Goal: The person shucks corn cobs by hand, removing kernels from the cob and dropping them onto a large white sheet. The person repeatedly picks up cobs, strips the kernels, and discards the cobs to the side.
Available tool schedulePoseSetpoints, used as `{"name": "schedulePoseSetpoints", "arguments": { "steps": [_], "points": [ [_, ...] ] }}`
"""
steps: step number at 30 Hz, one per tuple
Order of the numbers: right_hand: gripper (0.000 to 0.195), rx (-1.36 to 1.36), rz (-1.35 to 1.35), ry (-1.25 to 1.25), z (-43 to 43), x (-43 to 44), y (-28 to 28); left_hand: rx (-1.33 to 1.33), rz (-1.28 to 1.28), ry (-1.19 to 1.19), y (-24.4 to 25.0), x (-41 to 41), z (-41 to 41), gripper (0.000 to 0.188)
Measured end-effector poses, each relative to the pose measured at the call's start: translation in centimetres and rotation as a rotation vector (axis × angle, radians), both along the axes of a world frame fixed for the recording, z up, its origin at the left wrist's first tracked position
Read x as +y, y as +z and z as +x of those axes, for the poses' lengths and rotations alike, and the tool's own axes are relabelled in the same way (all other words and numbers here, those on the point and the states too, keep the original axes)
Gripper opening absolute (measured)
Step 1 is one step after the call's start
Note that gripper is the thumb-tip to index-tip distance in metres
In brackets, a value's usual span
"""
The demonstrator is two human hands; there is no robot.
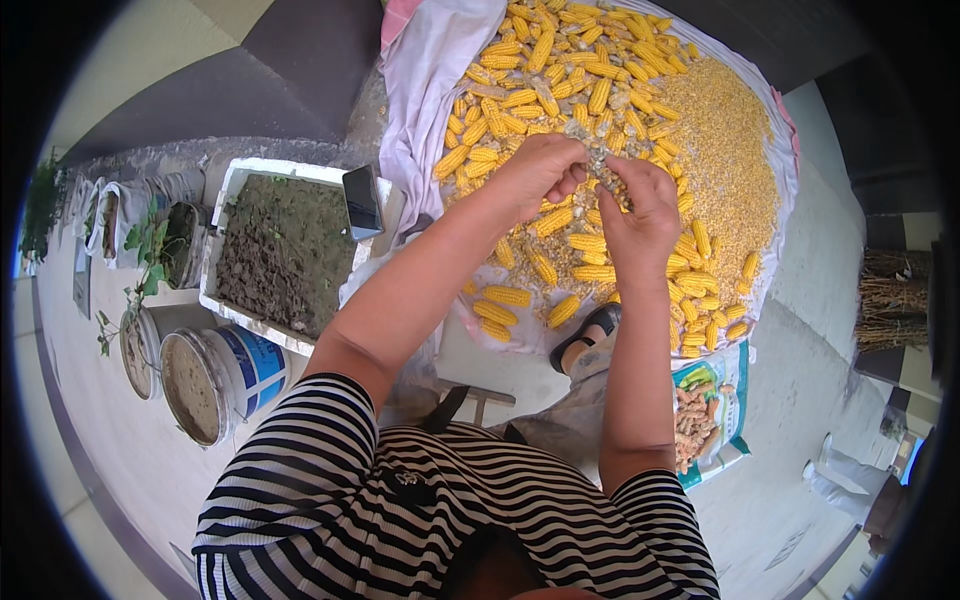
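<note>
My left hand (551, 171) and my right hand (645, 206) are close together above a heap of yellow corn cobs (551, 221). Between their fingertips is a greyish, mouldy-looking corn cob (598, 156), gripped from both sides. Its ends are partly lost against the heap behind. The left fingers are curled inward; the right thumb and fingers pinch from the other side. Loose corn kernels (724, 127) are spread thickly to the right of the cobs. Cobs and kernels lie on a pale cloth (420, 105) on the ground.
Left of the cloth stands a white foam box (259, 169) of soil, with a smartphone (363, 202) on its rim. Buckets (196, 390) and potted plants are farther left. A bag (739, 405) bearing brown pieces lies near my right elbow. My sandalled foot (589, 334) is at the cloth's edge.
</note>
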State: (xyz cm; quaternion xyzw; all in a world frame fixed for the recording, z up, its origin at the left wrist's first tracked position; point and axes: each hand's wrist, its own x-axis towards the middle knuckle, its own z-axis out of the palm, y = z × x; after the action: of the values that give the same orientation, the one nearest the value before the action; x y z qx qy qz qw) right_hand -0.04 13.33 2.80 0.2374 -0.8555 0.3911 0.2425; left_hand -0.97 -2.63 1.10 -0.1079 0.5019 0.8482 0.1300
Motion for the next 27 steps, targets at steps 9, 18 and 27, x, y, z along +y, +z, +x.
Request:
{"name": "schedulePoseSetpoints", "arguments": {
  "steps": [9, 18, 27],
  "points": [
    [0.036, -0.15, -0.078, 0.096, -0.1, 0.0, -0.6, -0.049, 0.119, 0.011, -0.9, -0.3, -0.3, 0.011],
    [0.036, -0.226, -0.217, 0.114, -0.5, 0.2, -1.4, -0.028, 0.072, -0.001, -0.6, -0.2, -0.1, 0.012],
    [0.038, -0.404, -0.369, 0.13, -0.8, 0.5, -1.8, -0.014, -0.011, -0.026, 0.2, -0.2, 0.1, 0.013]
  ]
}}
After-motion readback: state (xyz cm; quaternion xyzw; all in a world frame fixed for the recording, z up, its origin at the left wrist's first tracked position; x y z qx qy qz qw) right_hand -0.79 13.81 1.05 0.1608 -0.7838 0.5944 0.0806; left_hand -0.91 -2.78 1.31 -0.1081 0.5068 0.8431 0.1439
